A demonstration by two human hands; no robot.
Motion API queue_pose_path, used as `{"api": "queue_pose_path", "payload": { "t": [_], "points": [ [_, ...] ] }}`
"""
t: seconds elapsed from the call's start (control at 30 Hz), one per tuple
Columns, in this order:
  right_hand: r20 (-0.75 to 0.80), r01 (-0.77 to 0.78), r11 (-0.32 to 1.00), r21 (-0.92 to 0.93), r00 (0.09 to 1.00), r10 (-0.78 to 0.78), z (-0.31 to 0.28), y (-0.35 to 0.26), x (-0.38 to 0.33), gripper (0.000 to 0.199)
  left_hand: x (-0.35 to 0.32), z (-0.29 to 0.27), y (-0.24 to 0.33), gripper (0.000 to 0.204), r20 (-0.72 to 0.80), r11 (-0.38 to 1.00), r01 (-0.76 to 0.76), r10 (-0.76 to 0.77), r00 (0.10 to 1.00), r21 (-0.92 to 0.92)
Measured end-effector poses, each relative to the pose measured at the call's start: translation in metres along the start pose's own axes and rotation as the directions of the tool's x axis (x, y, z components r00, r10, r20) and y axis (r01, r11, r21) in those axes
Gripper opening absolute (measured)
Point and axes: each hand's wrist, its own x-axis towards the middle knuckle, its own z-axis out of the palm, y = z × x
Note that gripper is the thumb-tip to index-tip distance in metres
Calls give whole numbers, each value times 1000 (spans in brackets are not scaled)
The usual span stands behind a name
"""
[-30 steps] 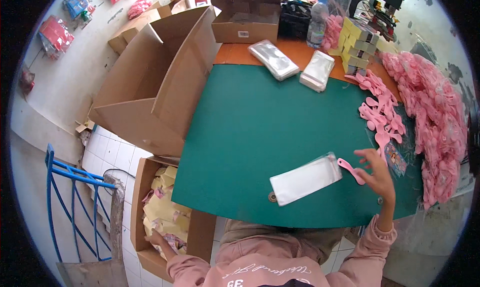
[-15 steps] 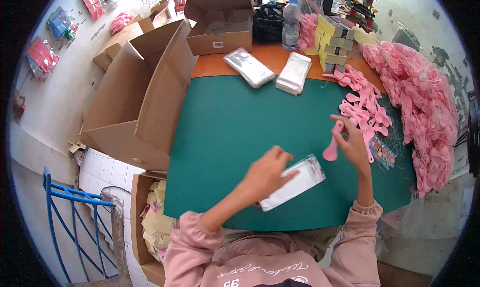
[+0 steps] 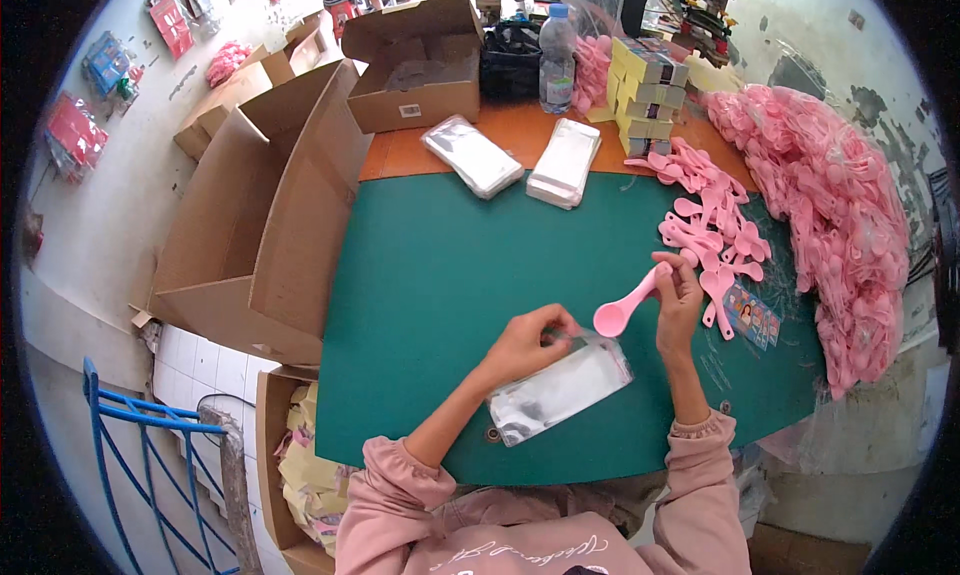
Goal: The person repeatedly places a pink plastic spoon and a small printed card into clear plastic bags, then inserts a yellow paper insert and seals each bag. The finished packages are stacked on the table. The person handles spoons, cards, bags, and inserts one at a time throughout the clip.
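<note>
Between the thumb and fingers of my right hand [image 3: 680, 300] is the handle of a pink spoon [image 3: 627, 305], its bowl pointing left above the green mat. My left hand [image 3: 528, 347] pinches the upper edge of a clear plastic bag [image 3: 560, 390], near the bag's mouth. The bag lies slantwise on the mat, and the spoon's bowl hovers just beyond its open end, apart from it. Right of my right hand lie a pile of loose pink spoons [image 3: 715, 215] and some colourful printed cards [image 3: 752, 317].
Two stacks of clear bags, one left [image 3: 472, 157] and one right [image 3: 565, 165], lie at the mat's far edge. Behind them stand a water bottle [image 3: 557, 60] and stacked cards [image 3: 645, 95]. A large bag of pink spoons [image 3: 840, 225] lines the right side; open cardboard boxes [image 3: 250, 205] flank the left.
My right hand has moved left, swinging the spoon's bowl toward the bag. My left hand has come down onto the bag's edge and grips it. The whole view has shifted slightly.
</note>
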Motion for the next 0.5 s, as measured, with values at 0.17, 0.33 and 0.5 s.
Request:
{"api": "queue_pose_path", "payload": {
  "t": [0.17,0.33,0.5],
  "points": [
    [-37,106,983,-151,993,-113,2,10,-4,15,16,-12,-1,25,98,857,257,-239,966,-447],
    [-44,103,961,-257,992,-118,9,6,-8,15,15,-20,-2,27,52,885,229,-228,972,-405],
    [-68,170,984,-61,982,-174,12,3,-14,16,17,-17,0,28,12,863,229,-251,968,-450]
  ]
}}
